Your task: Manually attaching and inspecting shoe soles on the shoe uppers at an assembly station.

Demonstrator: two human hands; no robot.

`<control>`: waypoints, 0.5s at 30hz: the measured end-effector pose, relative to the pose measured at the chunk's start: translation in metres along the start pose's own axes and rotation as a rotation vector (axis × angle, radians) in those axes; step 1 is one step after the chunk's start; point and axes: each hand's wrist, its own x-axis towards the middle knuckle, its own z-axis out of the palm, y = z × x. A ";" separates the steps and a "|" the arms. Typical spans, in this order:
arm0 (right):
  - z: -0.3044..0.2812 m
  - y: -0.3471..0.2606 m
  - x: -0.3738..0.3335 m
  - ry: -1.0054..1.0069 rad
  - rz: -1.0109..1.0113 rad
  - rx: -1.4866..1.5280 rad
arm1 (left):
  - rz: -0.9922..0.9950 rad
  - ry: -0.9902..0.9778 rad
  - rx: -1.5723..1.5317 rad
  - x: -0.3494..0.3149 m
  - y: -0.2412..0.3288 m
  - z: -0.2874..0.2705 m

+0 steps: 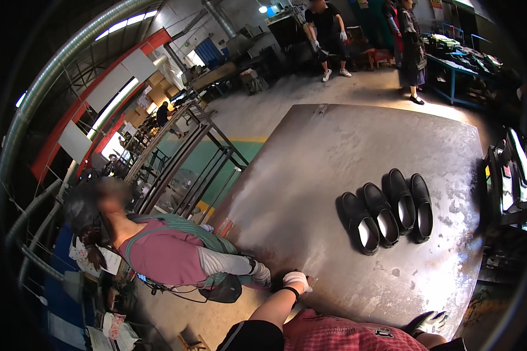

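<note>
Two pairs of black slip-on shoes (386,210) stand side by side on a large worn metal tabletop (310,152), right of its middle. My left hand (297,282), in a white glove, rests at the table's near edge; its fingers are too small to make out clearly. At the near right edge, my right hand (432,323), also gloved, lies on the metal with its fingers stretched out and nothing in them. Both hands are well apart from the shoes, on the near side of them.
Close on my left stands a co-worker (170,251) in a maroon top and green apron, a gloved hand near the table edge. Metal racks (187,152) stand beyond. More people (328,35) and a blue-framed table (457,67) are at the back. Dark equipment (509,175) borders the right.
</note>
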 end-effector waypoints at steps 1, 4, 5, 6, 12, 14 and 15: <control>0.001 0.001 0.001 -0.001 0.001 -0.003 | 0.005 0.014 0.010 0.003 -0.001 0.003; 0.002 0.004 0.002 -0.001 0.005 -0.012 | 0.004 0.003 0.011 -0.001 0.001 -0.003; 0.003 0.005 0.003 0.000 0.007 -0.015 | 0.000 -0.015 0.002 -0.003 0.001 -0.006; 0.004 0.006 0.003 0.001 0.009 -0.018 | 0.000 -0.020 0.002 -0.001 0.001 -0.005; 0.011 0.005 0.019 0.018 0.009 -0.019 | -0.019 -0.042 0.006 0.000 0.000 -0.007; 0.014 0.003 0.022 0.025 0.014 -0.016 | -0.016 -0.043 0.009 0.002 0.000 -0.006; 0.015 0.002 0.022 0.027 0.017 -0.014 | -0.018 -0.043 0.008 0.002 0.000 -0.006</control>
